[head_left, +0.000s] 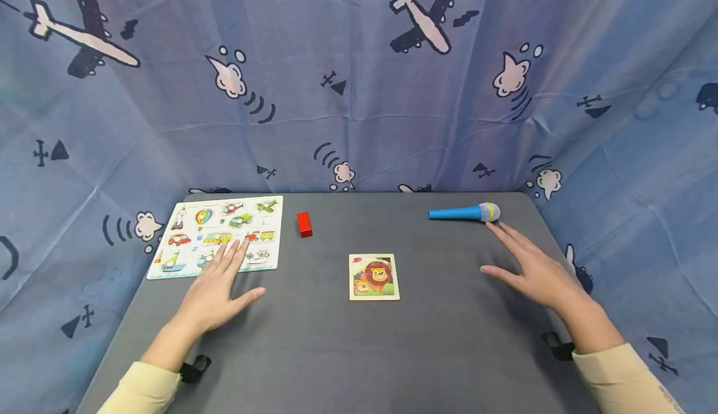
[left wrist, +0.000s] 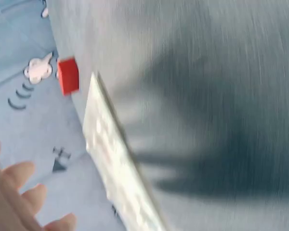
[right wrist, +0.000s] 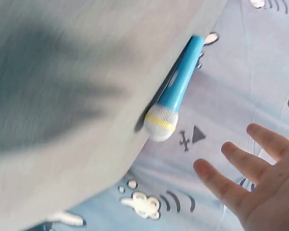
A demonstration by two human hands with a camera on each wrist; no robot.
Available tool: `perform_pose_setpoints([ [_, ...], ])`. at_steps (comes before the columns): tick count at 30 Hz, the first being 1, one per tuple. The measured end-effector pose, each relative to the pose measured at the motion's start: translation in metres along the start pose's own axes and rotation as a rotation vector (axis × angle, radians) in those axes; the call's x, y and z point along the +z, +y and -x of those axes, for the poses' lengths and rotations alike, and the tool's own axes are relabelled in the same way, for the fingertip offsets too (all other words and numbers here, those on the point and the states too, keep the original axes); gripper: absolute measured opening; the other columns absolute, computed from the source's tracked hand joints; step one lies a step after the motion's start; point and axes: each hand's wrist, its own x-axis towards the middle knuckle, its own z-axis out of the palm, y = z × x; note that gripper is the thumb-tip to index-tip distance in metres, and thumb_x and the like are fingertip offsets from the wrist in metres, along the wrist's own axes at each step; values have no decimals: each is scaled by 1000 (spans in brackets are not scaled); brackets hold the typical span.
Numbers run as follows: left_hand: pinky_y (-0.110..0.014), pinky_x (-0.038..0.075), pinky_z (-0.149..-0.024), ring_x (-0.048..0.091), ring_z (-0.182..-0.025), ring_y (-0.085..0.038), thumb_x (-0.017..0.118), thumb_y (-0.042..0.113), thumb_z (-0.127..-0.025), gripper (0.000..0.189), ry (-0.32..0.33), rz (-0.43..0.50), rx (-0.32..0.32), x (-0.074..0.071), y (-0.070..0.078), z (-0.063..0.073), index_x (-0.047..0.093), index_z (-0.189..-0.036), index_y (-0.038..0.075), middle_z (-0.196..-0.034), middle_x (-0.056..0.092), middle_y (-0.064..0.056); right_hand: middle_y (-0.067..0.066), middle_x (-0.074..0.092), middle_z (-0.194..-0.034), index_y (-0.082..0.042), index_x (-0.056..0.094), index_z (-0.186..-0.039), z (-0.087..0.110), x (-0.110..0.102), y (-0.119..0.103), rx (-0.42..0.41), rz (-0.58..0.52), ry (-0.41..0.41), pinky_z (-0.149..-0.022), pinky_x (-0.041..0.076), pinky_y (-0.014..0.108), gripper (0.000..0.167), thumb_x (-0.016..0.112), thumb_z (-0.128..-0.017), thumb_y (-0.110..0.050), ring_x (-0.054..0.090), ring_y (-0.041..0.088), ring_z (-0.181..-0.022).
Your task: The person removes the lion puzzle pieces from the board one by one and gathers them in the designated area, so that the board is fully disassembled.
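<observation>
Nearest, two pale yellow sleeves come in from the lower corners, one on each side; a black strap shows at the left wrist and another dark strap at the right; beyond them both hands are spread above the grey surface, with shadows falling on it. The left hand is wide open, palm down, fingers straight and thumb held out to the side, with nothing in its grasp; the right hand is likewise open, fingers extended and thumb apart, also holding nothing.

Between the hands and a little beyond them lies a small square picture board, a lion with a red-brown mane and a smaller animal on it; past the left hand is the white puzzle board, flat and slightly turned, bearing coloured vehicles such as a balloon, a red car, a helicopter and a train; the left fingertips overlap its near part in the head view, while the left wrist view shows them apart from it. Just right of that board lies a red block; at the far right the blue toy microphone lies on its side, its white, yellow-banded head towards the right, near the right fingertips; behind everything hangs a blue curtain printed with planes and clouds.
</observation>
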Motion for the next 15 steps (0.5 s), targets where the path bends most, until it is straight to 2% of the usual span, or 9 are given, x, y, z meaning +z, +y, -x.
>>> perform_pose_setpoints([
  [4,-70,16,-118,14,-155,-39,59,68,-90,101,52,48,-6,11,8,-5,4,-165,27,-169,18,-10,20,14,-168,-34,9,-164,-8,9,-11,5,-98,4,-106,25,78,89,61,-95,-57,23,53,-148],
  [7,-69,17,-118,17,-155,-39,60,68,-90,100,68,75,-16,18,13,-7,6,-164,28,-168,23,-10,20,21,-166,-31,14,-164,-14,18,-18,-16,-138,31,-109,27,75,87,63,-96,-54,27,51,-147],
  [12,-66,21,-119,23,-153,-39,62,68,-88,98,86,115,4,29,32,-17,19,-164,21,-165,31,-11,20,40,-157,-21,31,-160,-22,29,-25,-75,-176,134,-102,44,66,79,69,-95,-44,48,44,-135],
  [15,-66,22,-119,19,-154,-39,63,67,-88,95,99,139,21,36,46,-25,28,-161,17,-166,29,-11,20,45,-153,-17,37,-157,-27,33,-29,-103,-207,180,-95,51,62,75,71,-94,-38,55,41,-127],
])
